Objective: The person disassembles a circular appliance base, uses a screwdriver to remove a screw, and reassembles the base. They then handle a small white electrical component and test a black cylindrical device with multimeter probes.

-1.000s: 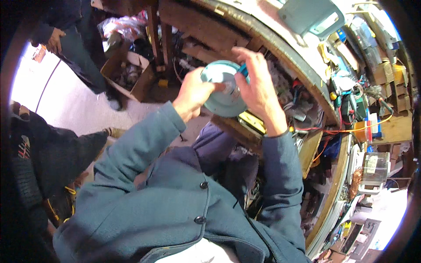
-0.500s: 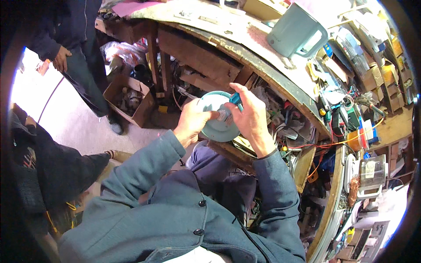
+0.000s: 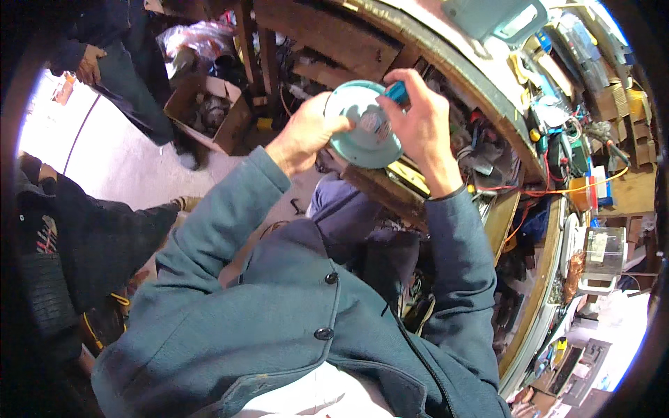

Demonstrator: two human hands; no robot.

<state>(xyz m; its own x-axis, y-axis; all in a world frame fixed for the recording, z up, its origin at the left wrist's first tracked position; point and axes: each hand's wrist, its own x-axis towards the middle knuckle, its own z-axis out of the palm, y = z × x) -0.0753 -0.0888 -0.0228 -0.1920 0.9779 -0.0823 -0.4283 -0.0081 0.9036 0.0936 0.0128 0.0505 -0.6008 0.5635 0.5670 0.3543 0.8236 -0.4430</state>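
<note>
Left grip (image 3: pixel 306 136): closed, pale green round part (image 3: pixel 359 139) pinched at its left rim, thumb laid over its face | right grip (image 3: pixel 424 125): fingers curled closed around blue-green handle (image 3: pixel 397 92) at the part's far right edge; contact with the part cannot be told | part: held in mid-air, left of table (image 3: pixel 421 12) | grey-blue container (image 3: pixel 477 19): set on table, far right

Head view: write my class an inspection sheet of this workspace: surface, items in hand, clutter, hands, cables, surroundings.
Surface: workbench, grey-blue housing on top.
Job's things: pale green dish; blue object, kind unclear.
Clutter: mixed items under bench; cardboard box on floor.
Hands: left hand grips dish's left side; right hand holds blue object at its right rim.
Cables: orange cable at right; dark cord-like line on floor.
Surroundings: two other people at left.
</note>
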